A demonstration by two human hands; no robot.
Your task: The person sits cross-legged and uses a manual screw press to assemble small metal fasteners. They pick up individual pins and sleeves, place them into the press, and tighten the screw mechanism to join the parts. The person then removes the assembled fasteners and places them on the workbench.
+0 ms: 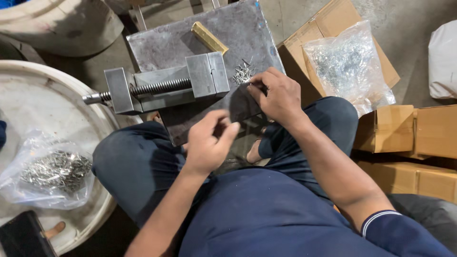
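I sit cross-legged at a grey metal plate that carries a steel vise with a threaded screw. My right hand rests on the plate's near right edge, fingers pinched close to a small heap of metal pins. My left hand hovers above my lap near the plate's front edge, fingertips pinched together on something too small to make out. A brass bar lies behind the vise.
A clear bag of metal pins lies on an open cardboard box at right, with more boxes below it. A second bag of pins sits on a white round drum lid at left.
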